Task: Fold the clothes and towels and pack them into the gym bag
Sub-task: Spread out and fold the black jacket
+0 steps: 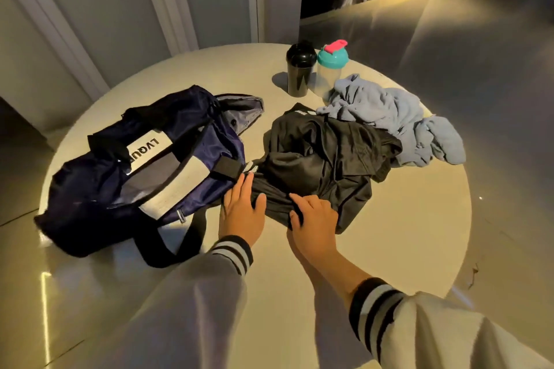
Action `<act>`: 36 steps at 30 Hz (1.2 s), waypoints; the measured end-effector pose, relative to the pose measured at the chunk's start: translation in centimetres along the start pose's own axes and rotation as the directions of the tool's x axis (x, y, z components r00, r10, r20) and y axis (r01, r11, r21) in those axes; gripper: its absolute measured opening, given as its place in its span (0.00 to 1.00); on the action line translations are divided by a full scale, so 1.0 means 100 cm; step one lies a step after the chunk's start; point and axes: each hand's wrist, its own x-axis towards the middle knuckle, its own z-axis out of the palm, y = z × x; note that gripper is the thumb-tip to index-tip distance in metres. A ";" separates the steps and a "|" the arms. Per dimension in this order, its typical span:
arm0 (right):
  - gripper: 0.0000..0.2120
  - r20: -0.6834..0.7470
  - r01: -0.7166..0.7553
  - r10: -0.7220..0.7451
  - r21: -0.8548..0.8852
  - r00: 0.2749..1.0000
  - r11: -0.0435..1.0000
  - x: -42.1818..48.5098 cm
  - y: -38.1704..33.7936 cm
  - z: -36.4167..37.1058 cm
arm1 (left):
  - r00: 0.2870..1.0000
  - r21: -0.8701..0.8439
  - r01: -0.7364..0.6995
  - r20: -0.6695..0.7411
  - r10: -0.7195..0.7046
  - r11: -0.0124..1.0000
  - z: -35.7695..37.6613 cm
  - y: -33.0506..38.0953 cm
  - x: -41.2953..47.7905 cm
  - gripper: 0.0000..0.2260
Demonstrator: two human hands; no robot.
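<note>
L hand (242, 213) flat on black garment (329, 153); R hand (316, 220) fingers (296, 207) pinch it.

Both hands (242, 210) (314, 219) press black garment (323, 153) beside gym bag (144, 159).

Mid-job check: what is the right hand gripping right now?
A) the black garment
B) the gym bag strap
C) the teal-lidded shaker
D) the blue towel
A: the right hand curls its fingers into the near edge of the black garment, while the blue towel lies crumpled farther back with no hand on it.
</note>
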 end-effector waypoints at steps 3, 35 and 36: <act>0.11 -0.130 0.075 -0.070 0.040 0.989 0.996 -0.002 0.007 0.008 | 0.984 0.227 -0.139 -0.077 0.160 0.964 0.011 -0.002 -0.010 0.26; 0.20 -0.069 -0.011 0.098 0.763 0.993 0.646 -0.115 0.046 -0.049 | 0.976 -0.327 -0.127 0.129 0.177 0.936 0.040 0.039 -0.212 0.11; 0.21 -0.066 -0.014 0.102 0.774 0.993 0.633 -0.114 0.045 -0.051 | 0.965 -0.373 -0.127 0.169 0.202 0.919 0.041 0.043 -0.214 0.09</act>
